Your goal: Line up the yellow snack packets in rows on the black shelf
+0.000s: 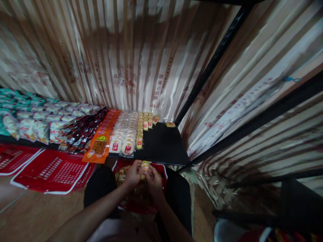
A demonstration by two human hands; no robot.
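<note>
Between my two hands is a small yellow wrapped snack pack. My left hand pinches its left side, and my right hand grips it from the right. Both hands are above a red basket between my knees, which holds more small packs, dim and partly hidden by my forearms. On the black shelf ahead, similar yellow packs stand in rows. One more pack lies apart near the shelf's back right corner.
Left along the shelf are round white crackers, an orange snack bag, dark packets, and white and teal bags. Red baskets stand below. Black metal posts and striped curtain close off the back and right.
</note>
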